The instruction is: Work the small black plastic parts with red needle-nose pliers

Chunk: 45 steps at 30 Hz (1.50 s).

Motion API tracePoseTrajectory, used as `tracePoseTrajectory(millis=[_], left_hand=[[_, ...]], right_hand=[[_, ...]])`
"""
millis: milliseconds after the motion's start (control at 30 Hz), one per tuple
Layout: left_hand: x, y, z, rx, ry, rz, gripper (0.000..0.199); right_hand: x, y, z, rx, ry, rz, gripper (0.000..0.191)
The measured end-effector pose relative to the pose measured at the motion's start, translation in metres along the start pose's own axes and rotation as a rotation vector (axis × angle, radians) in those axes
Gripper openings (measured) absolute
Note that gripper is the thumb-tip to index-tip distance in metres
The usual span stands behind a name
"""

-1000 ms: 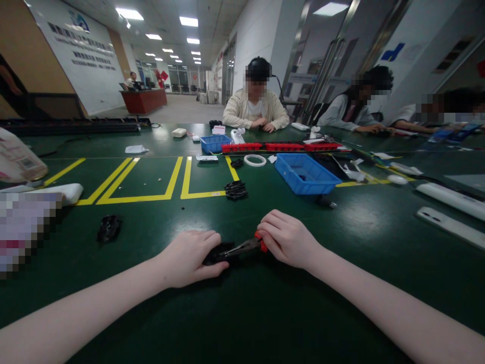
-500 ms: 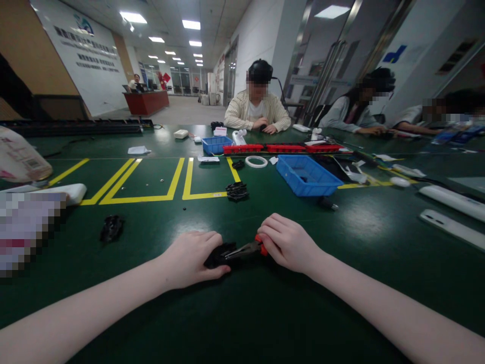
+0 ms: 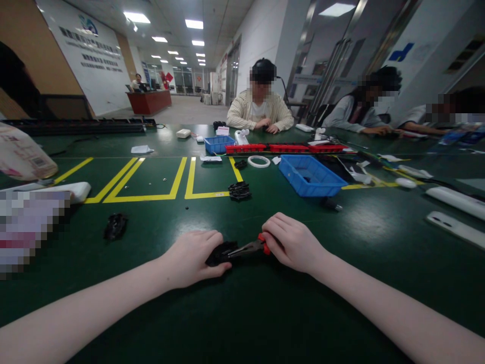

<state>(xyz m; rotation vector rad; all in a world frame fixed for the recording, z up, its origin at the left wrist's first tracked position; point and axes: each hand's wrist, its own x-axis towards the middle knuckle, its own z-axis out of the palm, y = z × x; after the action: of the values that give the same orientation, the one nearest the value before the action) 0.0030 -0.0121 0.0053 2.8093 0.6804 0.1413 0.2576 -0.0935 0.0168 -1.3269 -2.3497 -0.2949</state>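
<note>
My left hand [image 3: 197, 257] grips a black plastic part [image 3: 222, 253] against the green table, thumb on the near side and fingers over the far side. In my right hand [image 3: 290, 240] is a pair of needle-nose pliers [image 3: 248, 247] with red handles, the fingers wrapped round the grips. The pliers' metal jaws point left and their tips meet the black part; whether they pinch a piece of it I cannot tell. Similar black parts lie farther off, one [image 3: 115, 226] to the left and another [image 3: 239, 190] straight ahead.
A blue bin [image 3: 311, 174] stands ahead right, a smaller blue bin [image 3: 219, 144] behind it to the left. Red strips [image 3: 273, 148] cross the table beyond. A white tape ring [image 3: 258, 161] lies near yellow tape lines [image 3: 142, 198]. A person [image 3: 261, 106] sits opposite.
The whole view has shifted slightly, with the background a little farther right. Both hands keep their grip, and the pliers' tips stay at the black part.
</note>
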Motion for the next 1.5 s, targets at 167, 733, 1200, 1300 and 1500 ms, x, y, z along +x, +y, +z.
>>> tracePoseTrajectory(millis=[167, 733, 1200, 1300, 1500], left_hand=[[-0.001, -0.001, 0.0, -0.026, 0.003, 0.016, 0.028], [-0.001, -0.001, -0.002, -0.014, 0.006, 0.035, 0.03], [-0.004, -0.001, -0.007, -0.054, -0.006, 0.071, 0.029], [-0.004, -0.001, -0.007, -0.036, -0.011, 0.071, 0.029], [-0.003, -0.002, -0.005, -0.014, 0.0, 0.089, 0.03]], right_hand=[[-0.001, 0.002, 0.0, 0.002, 0.015, 0.004, 0.019], [-0.002, 0.003, 0.0, -0.001, 0.107, -0.073, 0.02], [-0.004, 0.003, -0.002, 0.148, 0.113, 0.041, 0.021], [-0.002, 0.0, 0.0, 0.144, 0.093, 0.036, 0.021], [0.0, -0.004, 0.004, 0.109, 0.082, 0.001, 0.02]])
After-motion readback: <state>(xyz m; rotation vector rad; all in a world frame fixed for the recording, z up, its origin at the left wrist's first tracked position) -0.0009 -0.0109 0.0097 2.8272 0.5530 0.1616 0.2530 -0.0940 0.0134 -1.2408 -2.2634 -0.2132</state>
